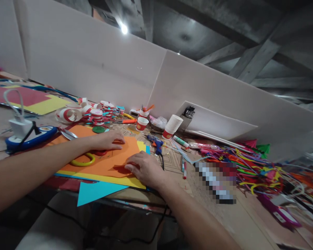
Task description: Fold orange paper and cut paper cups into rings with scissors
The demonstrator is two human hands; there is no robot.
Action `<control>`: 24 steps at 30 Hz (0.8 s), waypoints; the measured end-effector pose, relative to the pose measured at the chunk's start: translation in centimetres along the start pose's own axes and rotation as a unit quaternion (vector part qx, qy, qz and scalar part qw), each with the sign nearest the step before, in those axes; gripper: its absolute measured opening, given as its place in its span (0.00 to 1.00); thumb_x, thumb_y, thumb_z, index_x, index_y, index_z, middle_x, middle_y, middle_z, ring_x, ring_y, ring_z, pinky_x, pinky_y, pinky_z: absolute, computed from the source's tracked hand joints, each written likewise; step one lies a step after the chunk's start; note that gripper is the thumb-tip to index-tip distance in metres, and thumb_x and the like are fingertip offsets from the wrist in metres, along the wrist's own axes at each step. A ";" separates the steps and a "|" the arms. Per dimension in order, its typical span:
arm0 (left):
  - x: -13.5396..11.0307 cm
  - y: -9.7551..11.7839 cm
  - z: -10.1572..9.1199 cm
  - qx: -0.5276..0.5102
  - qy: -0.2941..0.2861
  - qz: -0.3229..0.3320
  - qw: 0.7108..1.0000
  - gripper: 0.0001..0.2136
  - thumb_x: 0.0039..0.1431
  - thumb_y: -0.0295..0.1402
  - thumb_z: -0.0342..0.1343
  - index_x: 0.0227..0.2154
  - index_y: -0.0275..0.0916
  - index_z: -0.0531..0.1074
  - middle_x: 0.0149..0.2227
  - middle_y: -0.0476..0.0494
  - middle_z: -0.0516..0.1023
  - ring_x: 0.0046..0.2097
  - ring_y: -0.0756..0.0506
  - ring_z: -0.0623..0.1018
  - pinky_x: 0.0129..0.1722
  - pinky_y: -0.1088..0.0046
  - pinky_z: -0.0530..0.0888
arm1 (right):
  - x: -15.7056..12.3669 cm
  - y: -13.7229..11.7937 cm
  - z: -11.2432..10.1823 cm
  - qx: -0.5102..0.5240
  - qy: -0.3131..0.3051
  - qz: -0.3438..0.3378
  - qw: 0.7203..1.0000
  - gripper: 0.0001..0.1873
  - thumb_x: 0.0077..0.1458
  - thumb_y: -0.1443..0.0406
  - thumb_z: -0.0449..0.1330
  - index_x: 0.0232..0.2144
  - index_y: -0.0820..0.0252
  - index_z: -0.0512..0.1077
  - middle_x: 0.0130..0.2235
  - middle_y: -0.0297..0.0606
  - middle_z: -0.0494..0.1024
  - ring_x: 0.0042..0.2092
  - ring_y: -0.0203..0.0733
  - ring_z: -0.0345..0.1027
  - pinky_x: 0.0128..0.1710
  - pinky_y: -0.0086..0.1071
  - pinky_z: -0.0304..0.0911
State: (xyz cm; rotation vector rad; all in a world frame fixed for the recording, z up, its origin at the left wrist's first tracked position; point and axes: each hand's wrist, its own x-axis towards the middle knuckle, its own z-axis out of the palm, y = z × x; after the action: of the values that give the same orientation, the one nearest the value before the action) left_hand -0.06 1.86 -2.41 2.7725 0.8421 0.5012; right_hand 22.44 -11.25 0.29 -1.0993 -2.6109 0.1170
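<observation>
A sheet of orange paper (101, 166) lies on yellow paper (125, 181) and blue paper (99, 192), whose corner overhangs the table's front edge. My left hand (109, 140) rests over the orange sheet, its fingers loosely stretched. Near that sheet's right edge is my right hand (144, 167), fingers bent and apart, thumb toward the paper. Beside my left forearm, the yellow handle of a pair of scissors (83, 160) lies on the orange paper, partly hidden by the arm. A green paper disc (99, 129) sits just beyond my left wrist.
A blue power strip (45, 133) with a white charger stands left. Paper-cup drums (96, 116), a cup stack (173, 125) and a bottle (187, 118) line the back. A blue glue gun (158, 144) lies right of my hands, near markers (184, 170) and colourful pipe cleaners (250, 166).
</observation>
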 end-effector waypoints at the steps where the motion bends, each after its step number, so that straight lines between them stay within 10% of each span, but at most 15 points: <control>1: 0.0 -0.1 0.1 0.009 -0.003 0.007 1.000 0.16 0.59 0.40 0.55 0.45 0.37 0.76 0.48 0.38 0.77 0.49 0.43 0.75 0.51 0.69 0.68 | -0.1 0.1 0.1 0.002 0.000 -0.007 1.000 0.14 0.63 0.59 0.54 0.39 0.60 0.77 0.41 0.38 0.81 0.44 0.40 0.70 0.46 0.31 0.60; 24: 0.3 -0.1 0.3 0.004 -0.002 -0.019 1.000 0.16 0.61 0.38 0.52 0.46 0.35 0.76 0.51 0.35 0.76 0.53 0.39 0.73 0.55 0.64 0.65 | -0.3 2.0 1.3 0.015 0.019 0.029 0.999 0.11 0.58 0.71 0.58 0.40 0.56 0.79 0.43 0.34 0.81 0.45 0.39 0.73 0.49 0.30 0.63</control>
State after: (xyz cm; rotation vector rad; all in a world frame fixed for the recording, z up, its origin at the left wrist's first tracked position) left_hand 0.26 2.08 -2.62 2.7574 0.8959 0.4854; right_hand 23.62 -10.02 -1.39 -1.1541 -2.5358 0.1466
